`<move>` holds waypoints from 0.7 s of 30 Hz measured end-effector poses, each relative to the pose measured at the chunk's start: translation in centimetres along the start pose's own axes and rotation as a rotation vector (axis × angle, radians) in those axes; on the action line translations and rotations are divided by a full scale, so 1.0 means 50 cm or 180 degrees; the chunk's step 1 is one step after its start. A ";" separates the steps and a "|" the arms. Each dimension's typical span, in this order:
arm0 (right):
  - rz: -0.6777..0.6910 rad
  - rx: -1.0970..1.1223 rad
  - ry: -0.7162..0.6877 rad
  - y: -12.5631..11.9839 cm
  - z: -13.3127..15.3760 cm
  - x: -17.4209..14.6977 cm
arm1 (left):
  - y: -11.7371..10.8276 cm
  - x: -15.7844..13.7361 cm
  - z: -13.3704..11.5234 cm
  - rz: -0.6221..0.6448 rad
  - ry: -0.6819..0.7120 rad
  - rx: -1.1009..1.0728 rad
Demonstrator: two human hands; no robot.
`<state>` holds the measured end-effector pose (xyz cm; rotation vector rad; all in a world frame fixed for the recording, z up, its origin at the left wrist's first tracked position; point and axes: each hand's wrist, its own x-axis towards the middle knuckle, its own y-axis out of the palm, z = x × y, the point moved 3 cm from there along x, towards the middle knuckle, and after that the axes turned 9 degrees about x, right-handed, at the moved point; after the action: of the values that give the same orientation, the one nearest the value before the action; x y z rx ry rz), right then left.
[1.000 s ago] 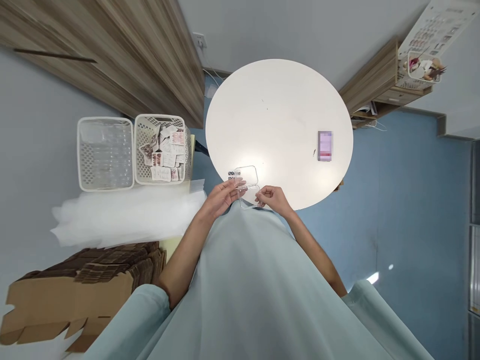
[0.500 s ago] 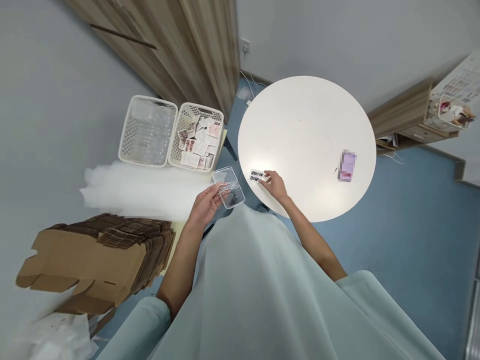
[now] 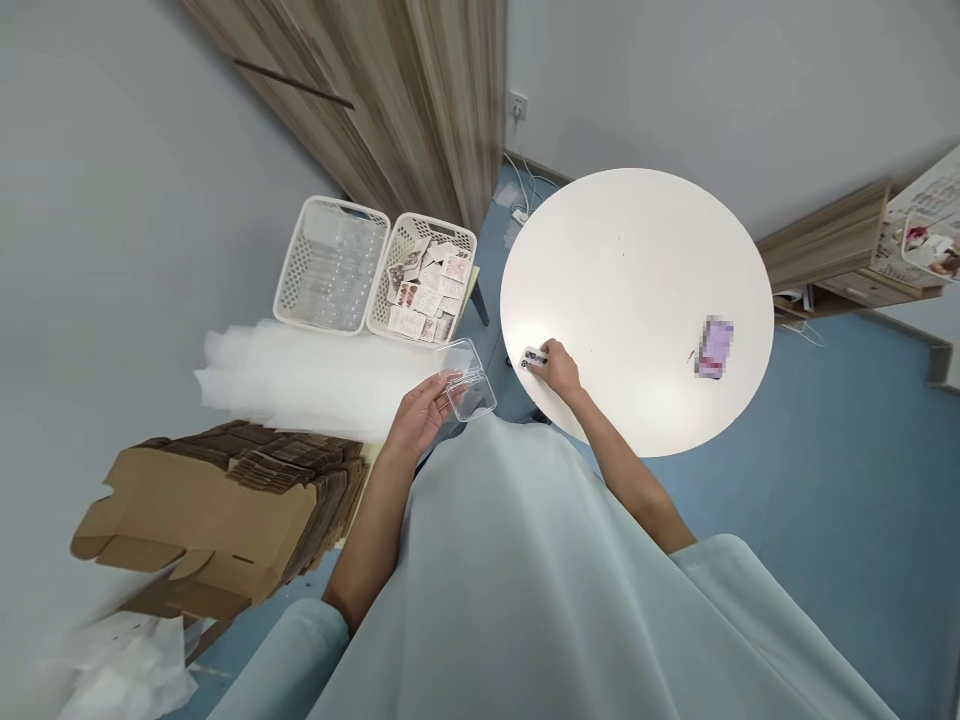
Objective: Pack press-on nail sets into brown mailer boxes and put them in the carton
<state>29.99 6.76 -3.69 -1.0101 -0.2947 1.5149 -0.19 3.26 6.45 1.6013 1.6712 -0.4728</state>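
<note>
My left hand (image 3: 417,415) grips a clear plastic hinged box (image 3: 475,398) by its hinge side, thumb and fingers closed on it. The box's lid is swung open, and it hangs in front of my body, left of the round table. Over the near left edge of the white table (image 3: 630,260), my right hand (image 3: 561,372) pinches a small white card (image 3: 533,354) with rows of dark oval pieces on it. The fingers cover the card's right end. Whether the card still touches the tabletop, I cannot tell.
Left stand a basket of clear boxes (image 3: 330,270) and a basket of printed cards (image 3: 427,285). White foam sheets (image 3: 307,380) and folded cardboard boxes (image 3: 202,510) lie nearer. A blurred purple item (image 3: 715,347) rests on the table's right; a wooden cabinet (image 3: 420,110) stands behind.
My right fingers have closed further over the card, which has turned slightly. The left hand keeps hold of the clear box. The whole view has shifted, moving the surroundings rightward.
</note>
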 end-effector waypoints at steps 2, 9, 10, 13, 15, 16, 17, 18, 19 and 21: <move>-0.0017 0.0369 0.0069 -0.009 -0.010 -0.011 | 0.011 0.010 -0.005 0.0083 -0.0036 0.0031; -0.0378 0.1838 0.0286 -0.082 -0.069 -0.097 | 0.093 0.058 -0.007 0.0514 -0.0283 0.0275; -0.0445 0.1960 0.0321 -0.096 -0.077 -0.112 | 0.110 0.065 -0.005 0.0563 -0.0316 0.0316; -0.0681 0.2253 0.0376 -0.141 -0.089 -0.154 | 0.164 0.079 0.002 0.0737 -0.0366 0.0432; -0.0818 0.2477 0.0294 -0.172 -0.084 -0.182 | 0.201 0.082 0.007 0.0867 -0.0378 0.0500; -0.0869 0.2600 0.0216 -0.188 -0.077 -0.195 | 0.218 0.082 0.009 0.0928 -0.0389 0.0526; -0.0913 0.2708 0.0132 -0.203 -0.068 -0.208 | 0.234 0.080 0.011 0.0989 -0.0402 0.0548; -0.0948 0.2788 0.0050 -0.217 -0.056 -0.221 | 0.250 0.077 0.013 0.1050 -0.0418 0.0566; -0.0946 0.2835 -0.0019 -0.230 -0.043 -0.233 | 0.265 0.073 0.015 0.1111 -0.0438 0.0581; -0.0842 0.2839 -0.0140 -0.251 -0.015 -0.254 | 0.290 0.064 0.021 0.1228 -0.0469 0.0596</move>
<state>37.64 -1.97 9.88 -0.2140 0.2122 1.2229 14.25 6.81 6.84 1.9217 1.1988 -0.5433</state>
